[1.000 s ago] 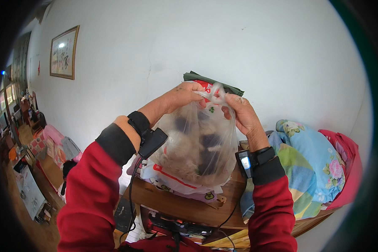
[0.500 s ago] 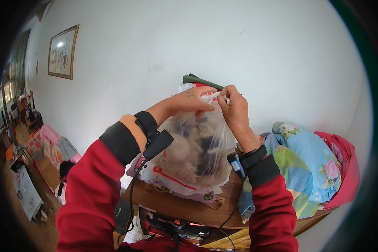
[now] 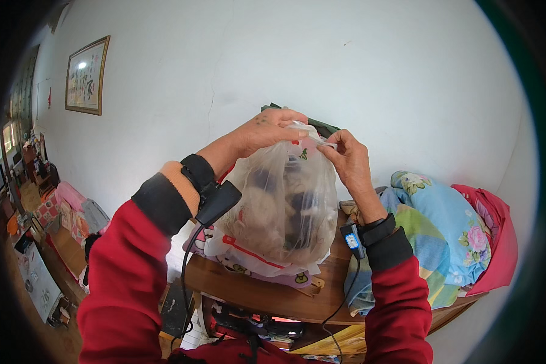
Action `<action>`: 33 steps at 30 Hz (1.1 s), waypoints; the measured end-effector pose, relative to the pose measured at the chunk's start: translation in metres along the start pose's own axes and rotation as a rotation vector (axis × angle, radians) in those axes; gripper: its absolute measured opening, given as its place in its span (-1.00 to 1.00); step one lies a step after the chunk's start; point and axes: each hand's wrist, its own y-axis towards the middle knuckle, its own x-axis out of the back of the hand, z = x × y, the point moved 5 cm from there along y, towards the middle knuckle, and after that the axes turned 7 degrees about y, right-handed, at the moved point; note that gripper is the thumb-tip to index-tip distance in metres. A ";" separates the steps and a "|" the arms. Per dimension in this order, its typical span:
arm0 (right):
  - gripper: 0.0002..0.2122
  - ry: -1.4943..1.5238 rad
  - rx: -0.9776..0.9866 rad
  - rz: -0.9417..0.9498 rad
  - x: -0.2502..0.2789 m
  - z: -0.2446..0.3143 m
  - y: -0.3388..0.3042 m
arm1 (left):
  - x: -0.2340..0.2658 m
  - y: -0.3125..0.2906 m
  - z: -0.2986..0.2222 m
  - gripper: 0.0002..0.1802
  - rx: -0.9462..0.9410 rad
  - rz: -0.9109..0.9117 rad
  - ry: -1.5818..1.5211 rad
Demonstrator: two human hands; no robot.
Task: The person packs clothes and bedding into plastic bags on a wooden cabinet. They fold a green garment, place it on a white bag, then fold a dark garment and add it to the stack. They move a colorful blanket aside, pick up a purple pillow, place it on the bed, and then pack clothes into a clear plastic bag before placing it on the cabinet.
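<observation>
A full, see-through white plastic bag [image 3: 267,212] stands on a wooden table [image 3: 242,290] in front of me. Pale fluffy stuff and something dark show through its side. My left hand [image 3: 273,128] is closed on the gathered top of the bag, thumb toward me. With thumb and fingers pinched, my right hand [image 3: 346,156] grips the bag's edge on the right. A strip of plastic stretches between the two hands. Under and around the bag lies a white and red plastic sheet or bag, with purple patterned cloth below it.
Folded bedding, a blue floral piece [image 3: 455,224] and a red one [image 3: 497,242], is heaped on the right. Dark green material [image 3: 324,127] leans at the wall behind the bag. Cords hang from both wrists. A framed picture [image 3: 87,76] hangs on the left.
My hands have moved apart, the left one to the left and the right one slightly right and down. The bag's top is now stretched wider between them.
</observation>
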 end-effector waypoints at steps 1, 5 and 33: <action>-0.82 -0.010 -0.028 0.010 0.001 -0.003 0.000 | 0.001 -0.001 -0.001 -0.63 0.013 0.006 -0.054; -0.87 0.053 0.018 0.004 0.005 -0.005 -0.002 | 0.009 0.002 0.000 -0.66 0.029 0.017 -0.004; -0.86 0.767 -0.461 0.183 0.033 -0.042 -0.098 | 0.039 -0.005 0.074 -0.76 -0.027 -0.189 0.321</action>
